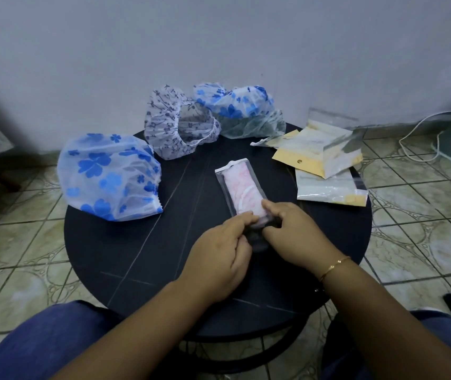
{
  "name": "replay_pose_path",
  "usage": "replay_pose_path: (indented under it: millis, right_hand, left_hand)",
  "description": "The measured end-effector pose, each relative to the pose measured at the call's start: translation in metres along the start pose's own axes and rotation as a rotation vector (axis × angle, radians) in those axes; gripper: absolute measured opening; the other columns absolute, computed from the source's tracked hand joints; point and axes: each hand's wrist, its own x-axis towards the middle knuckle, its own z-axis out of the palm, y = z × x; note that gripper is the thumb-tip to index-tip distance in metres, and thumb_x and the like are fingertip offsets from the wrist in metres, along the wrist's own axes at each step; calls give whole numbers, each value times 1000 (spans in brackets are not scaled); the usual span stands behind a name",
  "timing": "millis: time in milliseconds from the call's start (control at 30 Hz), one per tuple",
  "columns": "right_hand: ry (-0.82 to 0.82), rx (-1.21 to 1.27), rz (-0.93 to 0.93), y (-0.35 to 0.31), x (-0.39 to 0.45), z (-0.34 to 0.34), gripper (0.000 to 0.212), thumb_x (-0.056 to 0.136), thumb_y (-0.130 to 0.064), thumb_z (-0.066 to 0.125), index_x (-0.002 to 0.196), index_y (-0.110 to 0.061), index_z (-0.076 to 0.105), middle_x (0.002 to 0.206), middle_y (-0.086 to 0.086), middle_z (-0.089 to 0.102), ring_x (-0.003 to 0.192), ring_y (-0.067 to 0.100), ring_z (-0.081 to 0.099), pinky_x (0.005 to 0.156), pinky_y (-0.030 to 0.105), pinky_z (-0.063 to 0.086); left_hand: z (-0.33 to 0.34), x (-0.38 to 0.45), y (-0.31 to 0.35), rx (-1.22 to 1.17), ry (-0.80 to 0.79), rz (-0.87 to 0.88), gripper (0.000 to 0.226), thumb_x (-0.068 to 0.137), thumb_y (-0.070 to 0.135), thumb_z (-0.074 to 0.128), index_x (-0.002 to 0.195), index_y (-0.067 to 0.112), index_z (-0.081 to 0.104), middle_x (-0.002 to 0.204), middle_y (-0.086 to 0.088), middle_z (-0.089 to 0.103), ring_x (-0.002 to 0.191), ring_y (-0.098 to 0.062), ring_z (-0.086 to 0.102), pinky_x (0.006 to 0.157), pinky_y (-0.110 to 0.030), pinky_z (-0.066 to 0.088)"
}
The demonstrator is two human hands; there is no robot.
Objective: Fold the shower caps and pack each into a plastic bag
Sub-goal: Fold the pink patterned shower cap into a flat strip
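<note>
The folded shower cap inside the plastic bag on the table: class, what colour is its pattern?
Pink on white, folded shower cap, head view.

No readable text, labels, brands or numbers anywhere. Packaging bags (318,152) at 2 o'clock on the desk (136,256) carry faint print, too blurred to read.

My picture looks dim and a bit blue. The dark tabletop (125,242) shows soft shadows. The corners go dark, the edges bend, and everything looks slightly blurry.
</note>
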Motion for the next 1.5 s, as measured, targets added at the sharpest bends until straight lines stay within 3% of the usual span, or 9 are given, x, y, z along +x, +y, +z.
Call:
replay_pose_path:
  millis: [167,267,600,733,900,1133,1267,1400,1500]
  right_hand:
    - [43,-60,83,-1,1,-2,60,89,-21,51,146,-14,32,146,5,33,133,21,31,102,25,29]
    - [111,-219,87,-6,-3,-2,61,91,-23,45,149,-23,23,154,3,17,140,23,15,111,37,22]
    - [145,-561,38,-14,-3,7,49,95,-35,30,142,-23,28,153,3,22,137,21,21,102,42,23]
    - [164,-505,55,-25,-1,11,54,93,-36,34,145,-33,20,155,5,17,138,23,20,105,45,22]
    - [110,-519,80,-33,2,19,49,92,-35,36,140,-33,29,148,6,26,129,25,30,99,43,27]
    - [41,-519,-56,-62,-15,44,48,94,-35,33,141,-33,28,148,3,26,127,23,33,98,39,29]
    - [5,-493,-156,-75,-22,58,50,93,-34,34,143,-35,27,152,1,20,130,22,30,100,38,27]
    - [-43,-469,-245,-83,-21,73,50,93,-37,28,143,-39,25,155,-1,14,134,21,25,102,37,24]
    - [-73,-477,-305,-86,-20,84,74,74,-47,-3,144,-42,19,155,-3,12,134,18,23,101,38,24]
  left_hand:
    - [2,3,0,29,-74,-25,52,88,29,34,140,24,43,146,10,40,137,-5,31,112,-26,27]
    - [3,3,-1,78,-108,-21,55,89,36,27,141,25,41,147,11,38,139,-5,27,113,-28,25]
    - [-1,6,3,120,-118,-74,61,86,35,25,146,25,29,151,10,33,141,-3,19,112,-22,14]
    - [-5,1,-2,100,13,-47,58,85,41,28,140,25,41,148,11,37,139,-1,21,110,-23,18]
    - [-25,-2,-20,399,404,70,45,79,35,51,124,27,52,144,1,44,138,-17,28,107,-31,15]
    - [-86,3,-57,483,775,-355,87,68,59,61,140,23,29,154,-16,13,142,-34,7,107,-59,12]
    - [-114,7,-84,423,543,-657,107,66,71,65,150,31,12,158,-11,-12,145,-30,-11,114,-52,2]
    - [-119,1,-108,276,497,-632,61,86,53,57,140,26,45,158,-5,15,144,-23,15,115,-40,22]
    - [-128,-5,-114,131,630,-674,45,96,41,47,128,11,58,146,-11,42,132,-27,41,105,-37,34]
